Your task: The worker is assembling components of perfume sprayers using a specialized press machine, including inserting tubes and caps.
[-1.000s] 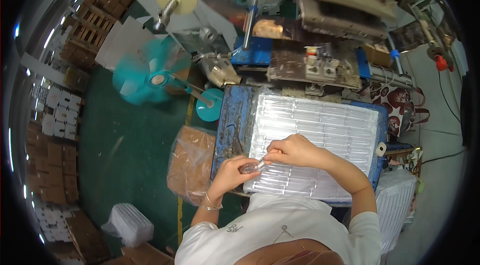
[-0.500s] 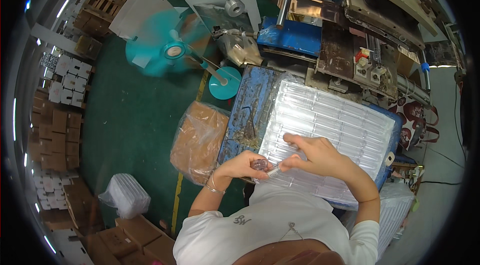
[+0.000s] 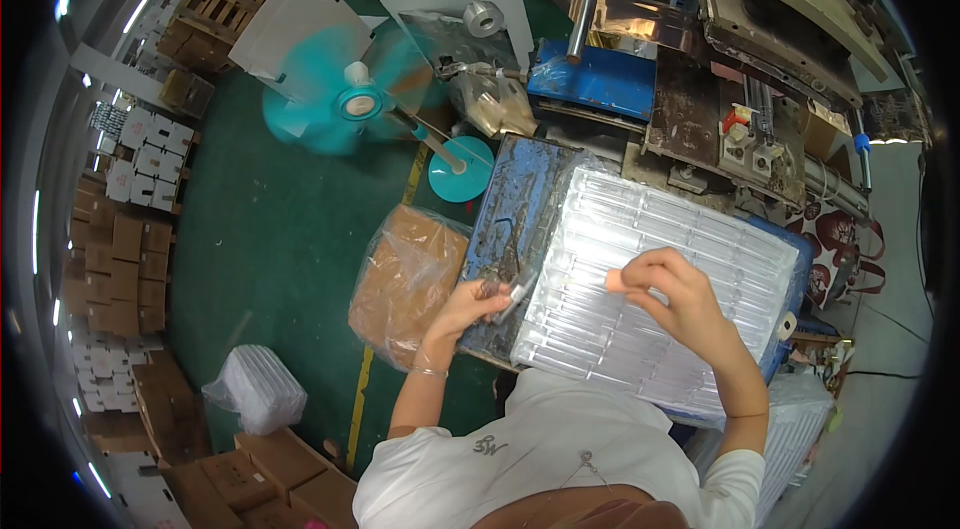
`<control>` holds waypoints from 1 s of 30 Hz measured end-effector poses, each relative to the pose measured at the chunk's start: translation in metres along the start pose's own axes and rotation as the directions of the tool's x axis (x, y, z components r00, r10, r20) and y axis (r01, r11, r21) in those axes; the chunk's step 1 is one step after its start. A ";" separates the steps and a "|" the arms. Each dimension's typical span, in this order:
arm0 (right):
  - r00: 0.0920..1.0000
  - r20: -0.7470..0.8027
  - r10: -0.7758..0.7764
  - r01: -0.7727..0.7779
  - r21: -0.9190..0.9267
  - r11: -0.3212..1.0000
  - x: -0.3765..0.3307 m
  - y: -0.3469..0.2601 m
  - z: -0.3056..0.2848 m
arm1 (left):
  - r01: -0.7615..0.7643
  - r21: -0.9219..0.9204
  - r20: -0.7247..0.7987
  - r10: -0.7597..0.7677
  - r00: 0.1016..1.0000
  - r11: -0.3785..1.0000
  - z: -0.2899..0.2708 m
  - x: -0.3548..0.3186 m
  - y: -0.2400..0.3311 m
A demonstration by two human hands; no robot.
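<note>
My left hand (image 3: 474, 307) is closed around small clear plastic pieces (image 3: 517, 289), tube-like in shape, just off the left edge of a large clear plastic tray (image 3: 660, 269). Motion blur hides their exact kind. Above the tray's middle hovers my right hand (image 3: 678, 297), bent at the fingers, with thumb and index finger apart and nothing visible between them. A pale peach covering shows on one fingertip. Long narrow ribbed compartments run in rows across the tray, which lies on a worn blue machine bed (image 3: 500, 229).
Beyond the tray stands a press machine (image 3: 790, 9) with a blue plate (image 3: 590, 79). A turquoise fan (image 3: 360, 106) spins at the far left. A plastic-wrapped brown package (image 3: 410, 274) sits left of the bed; cartons (image 3: 240, 479) and a wrapped tray stack (image 3: 255, 389) are on the green floor.
My hands have come apart: the left moved left and up with the clear pieces, the right moved right, away from them. The whole view has shifted slightly.
</note>
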State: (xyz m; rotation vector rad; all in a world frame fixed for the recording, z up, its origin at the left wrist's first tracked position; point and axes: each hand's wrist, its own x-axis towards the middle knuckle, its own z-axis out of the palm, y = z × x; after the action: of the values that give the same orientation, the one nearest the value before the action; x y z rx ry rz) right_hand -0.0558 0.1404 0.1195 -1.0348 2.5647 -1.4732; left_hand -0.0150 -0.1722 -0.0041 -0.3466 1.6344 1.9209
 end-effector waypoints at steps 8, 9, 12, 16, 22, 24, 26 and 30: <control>0.975 -0.127 0.182 -0.183 0.000 0.983 -0.013 0.006 0.012 | 0.021 0.911 -0.307 0.642 0.702 0.412 0.041 0.051 -0.006; 0.975 -0.130 0.182 -0.184 -0.002 0.983 -0.015 0.006 0.012 | 0.048 0.916 -0.315 0.640 0.701 0.398 0.045 0.051 -0.001; 0.955 -0.171 0.244 -0.237 0.059 0.970 -0.022 0.009 0.010 | 0.067 0.889 -0.369 0.623 0.690 0.453 0.062 0.042 0.019; 0.949 -0.212 0.235 -0.216 0.109 0.970 -0.013 -0.003 -0.002 | -0.381 0.604 -0.326 0.654 0.683 0.700 0.091 0.006 0.043; 0.928 -0.264 0.262 -0.219 0.181 0.959 -0.015 -0.010 -0.032 | -0.519 0.450 0.023 0.571 0.820 0.727 0.112 -0.017 0.071; 0.922 -0.267 0.280 -0.233 0.195 0.953 -0.017 -0.016 -0.041 | -0.531 0.447 0.055 0.570 0.820 0.720 0.114 -0.016 0.073; 0.958 -0.171 0.232 -0.207 0.152 0.967 -0.016 -0.022 -0.050 | -0.544 0.442 0.087 0.570 0.817 0.713 0.118 -0.016 0.075; 0.966 -0.014 0.258 -0.254 0.135 0.958 -0.012 -0.026 -0.052 | -0.625 0.465 0.298 0.554 0.778 0.627 0.125 -0.015 0.084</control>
State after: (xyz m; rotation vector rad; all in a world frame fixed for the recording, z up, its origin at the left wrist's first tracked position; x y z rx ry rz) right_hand -0.0491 0.1779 0.1656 -0.6398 2.4664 -1.5729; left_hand -0.0302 -0.0624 0.0982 0.6253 2.2988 1.7136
